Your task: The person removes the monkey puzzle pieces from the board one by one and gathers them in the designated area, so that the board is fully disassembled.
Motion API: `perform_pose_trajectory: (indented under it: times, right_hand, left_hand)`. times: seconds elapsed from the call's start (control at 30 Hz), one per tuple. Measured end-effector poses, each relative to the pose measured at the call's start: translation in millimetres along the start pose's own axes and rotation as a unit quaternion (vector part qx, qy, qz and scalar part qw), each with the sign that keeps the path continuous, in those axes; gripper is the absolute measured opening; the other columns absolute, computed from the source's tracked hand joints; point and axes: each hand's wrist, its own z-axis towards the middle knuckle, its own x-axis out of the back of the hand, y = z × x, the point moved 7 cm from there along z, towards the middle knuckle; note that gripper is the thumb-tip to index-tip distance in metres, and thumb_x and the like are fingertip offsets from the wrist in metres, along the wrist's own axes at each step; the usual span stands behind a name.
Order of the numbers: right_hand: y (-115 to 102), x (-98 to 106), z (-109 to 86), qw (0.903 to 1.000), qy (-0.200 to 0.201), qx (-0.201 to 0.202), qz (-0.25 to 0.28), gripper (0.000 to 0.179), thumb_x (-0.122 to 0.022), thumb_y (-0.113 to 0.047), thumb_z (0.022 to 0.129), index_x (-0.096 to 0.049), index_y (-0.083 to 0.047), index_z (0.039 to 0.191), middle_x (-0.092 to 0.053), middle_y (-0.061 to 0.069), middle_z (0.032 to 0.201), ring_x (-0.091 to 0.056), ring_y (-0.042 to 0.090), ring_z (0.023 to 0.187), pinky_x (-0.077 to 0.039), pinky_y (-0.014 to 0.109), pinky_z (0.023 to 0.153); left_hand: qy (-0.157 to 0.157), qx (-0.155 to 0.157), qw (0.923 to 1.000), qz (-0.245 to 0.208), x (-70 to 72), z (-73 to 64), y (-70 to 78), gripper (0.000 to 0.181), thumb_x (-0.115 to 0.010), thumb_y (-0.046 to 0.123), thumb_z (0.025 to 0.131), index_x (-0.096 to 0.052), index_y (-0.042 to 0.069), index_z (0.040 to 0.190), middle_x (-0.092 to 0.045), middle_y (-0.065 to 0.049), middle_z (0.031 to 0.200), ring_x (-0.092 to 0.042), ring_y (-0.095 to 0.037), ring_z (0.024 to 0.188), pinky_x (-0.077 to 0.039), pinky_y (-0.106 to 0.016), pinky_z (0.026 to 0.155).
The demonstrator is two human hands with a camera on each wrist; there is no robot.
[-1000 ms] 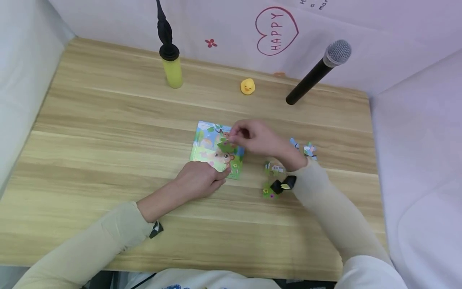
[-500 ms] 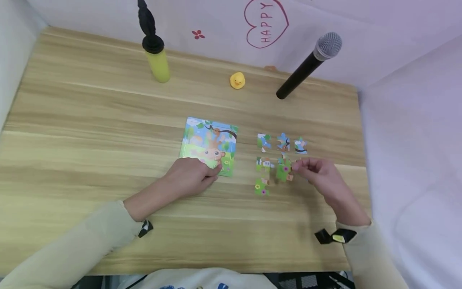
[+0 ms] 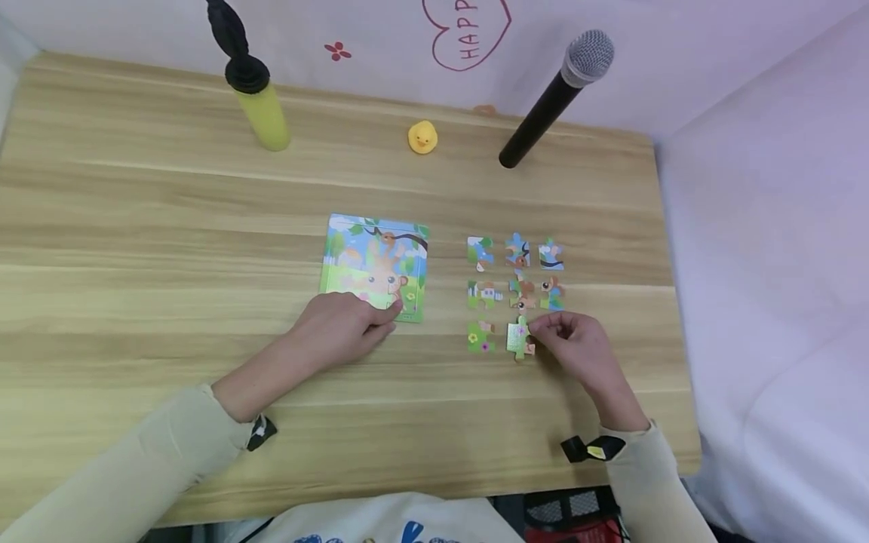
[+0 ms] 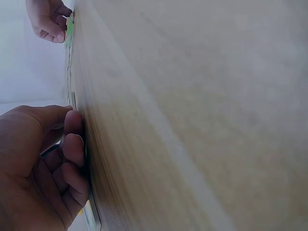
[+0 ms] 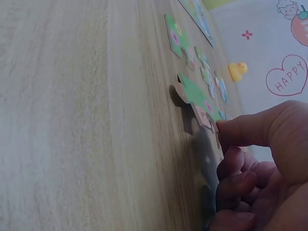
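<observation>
A square puzzle board (image 3: 376, 260) with a cartoon deer lies flat on the table. At its near edge is my left hand (image 3: 342, 328), thumb on the board and fingers curled against the edge; the palm hides the lower left corner. My right hand (image 3: 577, 347) pinches a green puzzle piece (image 3: 519, 338) by its right side, between thumb and fingers. In the right wrist view this piece (image 5: 195, 98) is tilted, one end raised over its shadow. Several other pieces lie in rows around it, among them a flowered green piece (image 3: 480, 337) to its left.
Along the back of the table stand a yellow bottle-like pump (image 3: 261, 113) with a black top, a small rubber duck (image 3: 422, 137) and a microphone (image 3: 553, 102). A white sheet with a red heart drawing (image 3: 468, 34) hangs behind them.
My right hand has moved from above the board to the loose pieces on the right and now pinches a green piece among them. My left hand stays at the board's edge. The head view has shifted.
</observation>
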Motion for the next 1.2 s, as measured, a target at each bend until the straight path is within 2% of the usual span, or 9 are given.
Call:
perform_pose_trajectory:
  times: [0.37, 0.53, 0.8, 0.9, 1.0, 1.07, 1.2]
  right_hand:
    - [-7.7, 0.2, 5.5, 0.9988, 0.007, 0.012, -0.046, 0.023, -0.068, -0.032, 0.099, -0.074, -0.009, 0.099, -0.066, 0.007, 0.087, -0.051, 0.025, 0.08, -0.041, 0.034, 0.067]
    - [-8.1, -0.6, 6.9, 0.9984, 0.007, 0.01, -0.054, 0.024, -0.068, -0.033, 0.099, -0.074, -0.009, 0.099, -0.066, 0.006, 0.088, -0.051, 0.026, 0.081, -0.041, 0.036, 0.069]
    - [-9.4, 2.4, 5.1, 0.9965, 0.041, 0.031, -0.065, 0.023, -0.071, -0.031, 0.097, -0.074, -0.008, 0.098, -0.065, 0.006, 0.086, -0.053, 0.024, 0.077, -0.044, 0.03, 0.063]
    - [-12.2, 3.7, 5.0, 0.9964, 0.053, 0.042, -0.05, 0.026, -0.071, -0.034, 0.097, -0.073, -0.009, 0.097, -0.064, 0.007, 0.084, -0.053, 0.024, 0.075, -0.043, 0.028, 0.06]
    - [-23.4, 5.4, 7.5, 0.9939, 0.063, 0.08, -0.042, 0.028, -0.072, -0.038, 0.096, -0.072, -0.01, 0.095, -0.063, 0.006, 0.08, -0.052, 0.023, 0.072, -0.041, 0.026, 0.057]
    - [-37.6, 5.0, 10.9, 0.9898, 0.061, 0.123, -0.037, 0.027, -0.073, -0.037, 0.095, -0.072, -0.011, 0.094, -0.062, 0.005, 0.079, -0.051, 0.022, 0.069, -0.04, 0.025, 0.056]
    - [-78.8, -3.7, 17.4, 0.9723, 0.02, 0.23, -0.037, 0.015, -0.075, -0.03, 0.095, -0.074, -0.015, 0.094, -0.06, -0.001, 0.076, -0.048, 0.018, 0.063, -0.038, 0.024, 0.054]
  left_hand:
    - [-0.004, 0.013, 0.9999, 0.004, 5.8, -1.8, -1.2, 0.033, -0.065, 0.032, 0.1, -0.071, 0.027, 0.132, -0.035, 0.008, 0.043, -0.023, -0.011, 0.046, -0.023, -0.03, 0.044]
    - [-0.006, 0.014, 0.9999, 0.004, 6.1, -2.4, -1.3, 0.034, -0.065, 0.031, 0.101, -0.07, 0.025, 0.134, -0.036, 0.007, 0.043, -0.023, -0.011, 0.046, -0.022, -0.03, 0.044]
    - [-0.012, 0.015, 0.9998, 0.003, 7.1, -1.5, 0.0, 0.034, -0.063, 0.031, 0.101, -0.07, 0.026, 0.134, -0.036, 0.009, 0.043, -0.024, -0.01, 0.045, -0.024, -0.03, 0.043]
    - [-0.011, 0.011, 0.9999, -0.001, 6.4, -1.0, 0.7, 0.034, -0.064, 0.031, 0.101, -0.07, 0.025, 0.134, -0.036, 0.009, 0.043, -0.024, -0.01, 0.045, -0.024, -0.03, 0.043]
    - [-0.011, 0.008, 0.9999, -0.005, 4.6, -0.8, 0.8, 0.034, -0.064, 0.031, 0.101, -0.069, 0.023, 0.134, -0.037, 0.01, 0.043, -0.023, -0.009, 0.045, -0.023, -0.029, 0.043]
    - [-0.012, 0.007, 0.9999, -0.003, 3.2, -0.2, 0.9, 0.034, -0.063, 0.032, 0.102, -0.069, 0.024, 0.135, -0.037, 0.01, 0.044, -0.023, -0.009, 0.046, -0.023, -0.029, 0.043]
    - [-0.012, 0.003, 0.9999, -0.002, 0.0, 2.2, 1.8, 0.034, -0.064, 0.032, 0.101, -0.069, 0.025, 0.135, -0.038, 0.009, 0.045, -0.024, -0.01, 0.046, -0.023, -0.03, 0.044]
